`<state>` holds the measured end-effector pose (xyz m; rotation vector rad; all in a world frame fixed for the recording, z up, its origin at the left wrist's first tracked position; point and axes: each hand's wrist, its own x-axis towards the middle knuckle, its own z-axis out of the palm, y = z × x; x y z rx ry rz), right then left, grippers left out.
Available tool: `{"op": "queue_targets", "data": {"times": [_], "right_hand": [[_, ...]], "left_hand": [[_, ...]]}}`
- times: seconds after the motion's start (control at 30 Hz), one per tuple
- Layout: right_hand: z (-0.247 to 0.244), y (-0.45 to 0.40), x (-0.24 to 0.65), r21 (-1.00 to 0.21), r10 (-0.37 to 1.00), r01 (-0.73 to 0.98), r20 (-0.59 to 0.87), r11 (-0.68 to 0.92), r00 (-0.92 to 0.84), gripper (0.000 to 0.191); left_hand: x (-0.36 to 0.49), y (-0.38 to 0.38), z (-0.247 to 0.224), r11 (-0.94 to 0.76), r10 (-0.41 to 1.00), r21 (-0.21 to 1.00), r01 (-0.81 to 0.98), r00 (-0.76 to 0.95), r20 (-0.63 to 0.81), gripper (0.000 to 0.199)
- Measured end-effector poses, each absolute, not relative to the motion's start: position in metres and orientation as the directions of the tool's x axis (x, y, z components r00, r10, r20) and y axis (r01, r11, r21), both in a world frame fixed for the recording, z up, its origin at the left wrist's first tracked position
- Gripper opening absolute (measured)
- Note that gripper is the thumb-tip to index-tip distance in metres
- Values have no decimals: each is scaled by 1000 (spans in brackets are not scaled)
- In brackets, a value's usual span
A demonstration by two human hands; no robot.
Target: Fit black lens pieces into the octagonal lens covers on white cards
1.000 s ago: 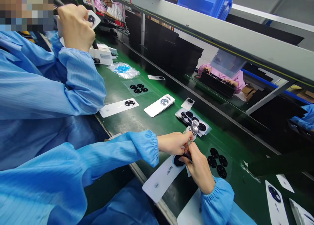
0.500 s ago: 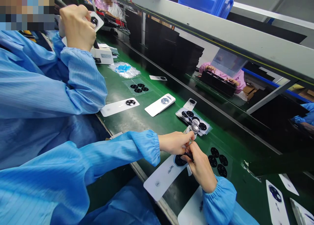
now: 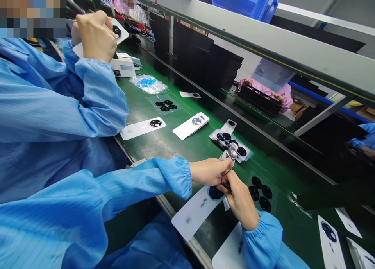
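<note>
Both my hands meet over a white panel (image 3: 195, 216) that lies near the bench edge, by its black round camera part (image 3: 215, 192). My left hand (image 3: 209, 171) is closed, its fingertips pinched together; what they hold is too small to name. My right hand (image 3: 240, 200) is closed on a small black piece (image 3: 226, 186), close to the left fingertips. Just beyond them stands a small bottle with a metal top (image 3: 231, 154), beside a stack of bagged black round pieces (image 3: 219, 137). A sheet with several black pieces (image 3: 265, 204) lies right of my right hand.
At the left, a co-worker's hand (image 3: 98, 36) holds a white panel (image 3: 124, 33) over the green bench (image 3: 146, 147). More white panels (image 3: 143, 128) lie about, with a stack (image 3: 190, 126) mid-bench. A beam (image 3: 234, 30) crosses above. A person in pink (image 3: 285, 93) sits opposite.
My hands have barely moved. The co-worker's hand and panel at the left have shifted slightly right and down.
</note>
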<state>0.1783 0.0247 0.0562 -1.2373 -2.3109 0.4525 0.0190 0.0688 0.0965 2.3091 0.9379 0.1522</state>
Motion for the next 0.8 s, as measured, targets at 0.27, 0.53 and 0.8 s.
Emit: {"op": "queue_targets", "data": {"times": [0.27, 0.53, 0.8], "right_hand": [[56, 28, 179, -480, 829, 683, 227, 551, -510, 12], [52, 32, 176, -430, 811, 694, 200, 577, -551, 15], [46, 33, 175, -391, 824, 729, 186, 562, -535, 18]], "left_hand": [[19, 74, 96, -551, 653, 547, 630, 734, -187, 37], [18, 93, 95, -560, 568, 528, 639, 759, -317, 7], [22, 87, 89, -484, 621, 490, 725, 679, -391, 11]]}}
